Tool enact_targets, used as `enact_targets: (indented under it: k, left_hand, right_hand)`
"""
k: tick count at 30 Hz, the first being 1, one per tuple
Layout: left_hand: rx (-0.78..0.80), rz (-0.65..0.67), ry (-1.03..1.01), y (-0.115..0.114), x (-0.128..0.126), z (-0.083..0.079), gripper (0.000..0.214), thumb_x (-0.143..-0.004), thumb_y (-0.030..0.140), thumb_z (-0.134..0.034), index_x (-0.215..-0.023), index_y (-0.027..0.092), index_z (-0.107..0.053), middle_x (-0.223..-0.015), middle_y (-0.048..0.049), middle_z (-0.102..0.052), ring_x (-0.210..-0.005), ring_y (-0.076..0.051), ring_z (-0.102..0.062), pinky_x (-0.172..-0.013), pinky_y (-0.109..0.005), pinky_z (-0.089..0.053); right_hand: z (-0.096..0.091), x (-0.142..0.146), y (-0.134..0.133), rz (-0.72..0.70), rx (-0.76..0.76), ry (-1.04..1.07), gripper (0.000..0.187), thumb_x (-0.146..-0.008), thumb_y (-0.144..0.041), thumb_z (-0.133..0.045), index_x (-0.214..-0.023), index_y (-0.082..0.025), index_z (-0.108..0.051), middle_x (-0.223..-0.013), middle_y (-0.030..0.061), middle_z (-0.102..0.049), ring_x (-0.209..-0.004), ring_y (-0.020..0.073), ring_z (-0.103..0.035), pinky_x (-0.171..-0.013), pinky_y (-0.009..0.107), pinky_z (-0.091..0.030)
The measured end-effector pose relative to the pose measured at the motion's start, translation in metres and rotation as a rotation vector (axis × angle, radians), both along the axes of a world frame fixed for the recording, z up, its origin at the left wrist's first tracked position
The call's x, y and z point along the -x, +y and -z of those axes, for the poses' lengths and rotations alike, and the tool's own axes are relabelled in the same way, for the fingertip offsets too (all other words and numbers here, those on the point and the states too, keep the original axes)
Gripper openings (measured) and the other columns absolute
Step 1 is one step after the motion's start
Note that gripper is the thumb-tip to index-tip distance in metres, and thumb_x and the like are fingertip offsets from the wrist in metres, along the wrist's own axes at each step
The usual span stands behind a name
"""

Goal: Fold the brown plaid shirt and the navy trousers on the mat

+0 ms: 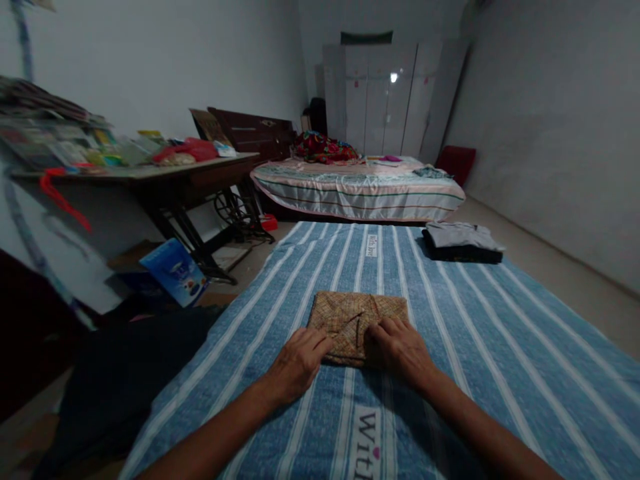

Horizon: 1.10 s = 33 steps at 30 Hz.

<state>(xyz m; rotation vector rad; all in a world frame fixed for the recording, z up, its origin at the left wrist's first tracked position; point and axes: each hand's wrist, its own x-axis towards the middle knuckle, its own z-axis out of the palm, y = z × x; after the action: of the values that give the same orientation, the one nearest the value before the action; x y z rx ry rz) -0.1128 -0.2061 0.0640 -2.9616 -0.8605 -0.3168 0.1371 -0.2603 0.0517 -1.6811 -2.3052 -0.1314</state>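
A brown checked garment (350, 320), folded into a flat rectangle, lies on the blue striped bedsheet (260, 373) in front of me. Its upper side shows creases near the middle. My left hand (301, 357) is closed at its near left corner, fingers together on the cloth edge. On the right side, my right hand (400, 343) has its fingers curled and pinches the fabric. The right fingertips are partly hidden in the folds.
Folded grey and black clothes (463, 243) lie at the far right of the sheet. Beyond stands a second bed (360, 190) with a red flowered blanket (325, 147). To the left are a cluttered sewing-machine table (190, 167), a blue box (175, 270) and dark cloth (130, 367).
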Motion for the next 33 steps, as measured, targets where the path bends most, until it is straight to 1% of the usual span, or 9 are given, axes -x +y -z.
enact_targets:
  k: [3,6,8,10,13,16,24,29,33]
  left_hand:
    - [0.004,-0.008,-0.011,-0.001,0.001,0.005,0.041,-0.077,0.003,-0.046,-0.114,0.018,-0.053,-0.112,-0.0092,-0.061,-0.102,-0.023,-0.056,-0.088,-0.038,-0.044]
    - [-0.002,-0.015,-0.021,-0.001,0.003,0.011,0.045,-0.075,0.002,-0.046,-0.116,0.018,-0.052,-0.114,-0.01,-0.06,-0.105,-0.024,-0.055,-0.089,-0.039,-0.044]
    - [-0.007,-0.015,-0.029,-0.001,0.003,0.014,0.044,-0.075,0.002,-0.045,-0.115,0.019,-0.053,-0.115,-0.0099,-0.06,-0.106,-0.024,-0.055,-0.088,-0.038,-0.045]
    - [-0.013,-0.019,-0.043,-0.002,0.003,0.016,0.044,-0.076,0.002,-0.044,-0.116,0.019,-0.052,-0.116,-0.0099,-0.06,-0.106,-0.023,-0.055,-0.089,-0.038,-0.045]
    - [-0.012,-0.023,-0.069,-0.003,0.003,0.017,0.045,-0.077,0.001,-0.043,-0.117,0.018,-0.052,-0.117,-0.0103,-0.059,-0.107,-0.023,-0.055,-0.09,-0.038,-0.045]
    - [0.003,-0.024,-0.089,-0.005,0.003,0.019,0.045,-0.076,0.001,-0.043,-0.116,0.018,-0.052,-0.115,-0.0098,-0.06,-0.106,-0.023,-0.055,-0.09,-0.038,-0.045]
    - [0.019,-0.029,-0.103,-0.005,0.003,0.021,0.047,-0.075,0.001,-0.044,-0.118,0.019,-0.052,-0.115,-0.0097,-0.059,-0.108,-0.023,-0.054,-0.091,-0.04,-0.045]
    - [0.032,-0.031,-0.109,-0.005,0.004,0.022,0.048,-0.074,0.001,-0.044,-0.118,0.019,-0.051,-0.115,-0.0099,-0.059,-0.108,-0.023,-0.054,-0.092,-0.04,-0.046]
    - [0.028,-0.031,-0.119,-0.005,0.003,0.022,0.047,-0.074,0.001,-0.045,-0.117,0.02,-0.052,-0.114,-0.0094,-0.06,-0.107,-0.023,-0.055,-0.092,-0.04,-0.046]
  right_hand:
    - [-0.003,-0.005,0.009,0.047,0.139,0.267,0.04,-0.086,-0.009,-0.045,-0.124,-0.015,-0.055,-0.101,0.0113,-0.061,-0.09,0.0236,-0.053,-0.082,0.034,-0.038]
    - [-0.003,-0.017,0.025,0.084,0.3,0.523,0.029,-0.081,-0.013,-0.049,-0.104,-0.016,-0.065,-0.089,0.006,-0.064,-0.082,0.0196,-0.057,-0.074,0.027,-0.04]
    - [-0.001,-0.025,0.037,0.094,0.35,0.608,0.021,-0.082,-0.019,-0.049,-0.09,-0.015,-0.067,-0.078,0.0027,-0.064,-0.072,0.0166,-0.058,-0.065,0.023,-0.041]
    - [0.001,-0.032,0.048,0.121,0.387,0.704,0.026,-0.086,-0.029,-0.045,-0.084,-0.013,-0.065,-0.071,0.0021,-0.063,-0.065,0.0148,-0.058,-0.058,0.021,-0.041]
    - [0.005,-0.036,0.057,0.188,0.414,0.808,0.04,-0.088,-0.043,-0.04,-0.081,-0.011,-0.063,-0.064,0.0028,-0.06,-0.055,0.0139,-0.055,-0.048,0.021,-0.04]
    - [0.009,-0.037,0.06,0.257,0.418,0.842,0.037,-0.086,-0.043,-0.043,-0.087,-0.011,-0.063,-0.063,0.0023,-0.06,-0.051,0.0136,-0.055,-0.044,0.021,-0.04]
    - [0.004,-0.037,0.052,0.417,0.228,0.613,0.025,-0.081,-0.023,-0.054,-0.103,-0.015,-0.062,-0.072,0.0024,-0.062,-0.068,0.0168,-0.059,-0.063,0.025,-0.042]
    - [-0.005,-0.018,0.026,0.357,0.1,0.414,0.023,-0.09,-0.026,-0.046,-0.105,-0.017,-0.06,-0.1,0.009,-0.062,-0.088,0.0208,-0.057,-0.075,0.029,-0.039]
    - [-0.007,0.001,0.012,0.265,0.072,0.054,0.016,-0.089,-0.025,-0.05,-0.099,-0.018,-0.06,-0.095,0.0078,-0.06,-0.087,0.0215,-0.055,-0.074,0.029,-0.038]
